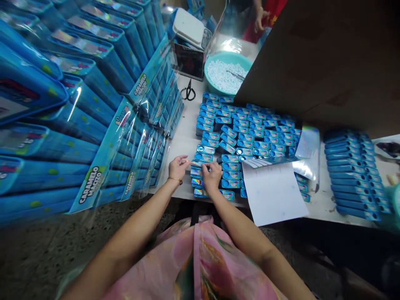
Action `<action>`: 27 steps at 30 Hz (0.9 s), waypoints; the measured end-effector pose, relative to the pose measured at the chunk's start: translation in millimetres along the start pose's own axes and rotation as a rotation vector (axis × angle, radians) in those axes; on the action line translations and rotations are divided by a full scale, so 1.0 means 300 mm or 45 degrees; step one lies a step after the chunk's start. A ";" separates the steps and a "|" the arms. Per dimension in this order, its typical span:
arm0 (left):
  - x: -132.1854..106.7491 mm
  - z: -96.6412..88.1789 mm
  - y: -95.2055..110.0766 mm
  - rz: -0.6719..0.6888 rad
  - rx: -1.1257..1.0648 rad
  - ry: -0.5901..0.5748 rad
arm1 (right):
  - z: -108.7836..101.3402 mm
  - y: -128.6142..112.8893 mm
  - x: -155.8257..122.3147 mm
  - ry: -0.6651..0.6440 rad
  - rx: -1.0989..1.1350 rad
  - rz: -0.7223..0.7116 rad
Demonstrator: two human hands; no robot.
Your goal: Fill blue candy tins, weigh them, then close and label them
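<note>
My left hand (pixel 178 168) is at the table's front part, thumb and fingers pinched on one end of a thin, shiny strip (pixel 195 163), perhaps a sticker. Beside it, my right hand (pixel 212 176) has its fingers closed at the strip's other end. The strip lies over a column of small blue tins (pixel 204 157); whether it touches one I cannot tell. Below the hands, tins with a rainbow-sheen label (pixel 197 182) show partly behind my right hand. More blue tins (pixel 231 175) lie in rows to the right.
Tall stacks of blue display boxes (pixel 90 183) line the left side. Black scissors (pixel 188 91) and a green basin of pale candies (pixel 229 75) stand behind. A white sheet (pixel 271 191) overlies tins at right, under a brown cardboard panel (pixel 321 54). Another person's hand (pixel 261 18) shows beyond.
</note>
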State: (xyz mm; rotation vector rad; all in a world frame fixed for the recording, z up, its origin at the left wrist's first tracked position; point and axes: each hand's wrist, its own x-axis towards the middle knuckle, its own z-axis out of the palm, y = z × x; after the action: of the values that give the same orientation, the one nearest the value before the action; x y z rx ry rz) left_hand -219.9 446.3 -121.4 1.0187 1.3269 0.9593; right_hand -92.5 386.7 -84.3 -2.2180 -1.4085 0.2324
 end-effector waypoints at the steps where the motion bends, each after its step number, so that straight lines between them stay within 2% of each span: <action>1: 0.008 0.002 -0.008 -0.006 -0.005 0.000 | 0.009 0.004 0.002 0.003 -0.045 -0.020; 4: 0.022 0.006 -0.024 -0.051 -0.034 -0.029 | 0.020 0.010 0.006 -0.044 -0.183 -0.073; 8: 0.024 0.005 -0.032 -0.137 -0.005 -0.015 | -0.020 0.010 0.013 -0.147 -0.426 -0.174; 11: 0.010 0.000 -0.043 0.040 0.272 -0.036 | -0.060 0.012 0.016 -0.288 -0.560 -0.429; 13: 0.000 -0.007 -0.055 0.230 0.482 -0.182 | -0.079 0.010 0.017 -0.387 -0.623 -0.593; 15: -0.002 -0.020 -0.062 0.334 0.665 -0.303 | -0.104 0.009 0.024 -0.441 -0.646 -0.687; 17: 0.004 -0.031 -0.052 0.327 0.805 -0.274 | -0.163 0.022 0.052 -0.435 -0.601 -0.726; 19: 0.007 -0.023 -0.015 0.332 0.876 -0.139 | -0.275 0.065 0.108 -0.336 -0.502 -0.711; 21: -0.008 0.029 0.049 0.445 0.889 -0.022 | -0.431 0.149 0.193 -0.146 -0.402 -0.638; 22: -0.025 0.076 0.088 0.541 0.884 0.001 | -0.516 0.204 0.244 -0.047 -0.369 -0.594; 23: -0.047 0.138 0.128 0.638 0.862 -0.045 | -0.595 0.265 0.296 0.046 -0.354 -0.546; 25: -0.098 0.295 0.204 0.774 0.769 -0.240 | -0.717 0.393 0.398 0.092 -0.364 -0.497; 27: -0.138 0.472 0.257 0.853 0.734 -0.507 | -0.768 0.508 0.478 -0.076 -0.409 -0.540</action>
State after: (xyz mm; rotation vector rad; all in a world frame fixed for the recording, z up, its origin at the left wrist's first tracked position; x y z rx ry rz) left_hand -77.7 424.3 -37.8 2.0672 0.9395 0.7877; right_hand 185.6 388.5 55.9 -2.0936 -2.0247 -0.0821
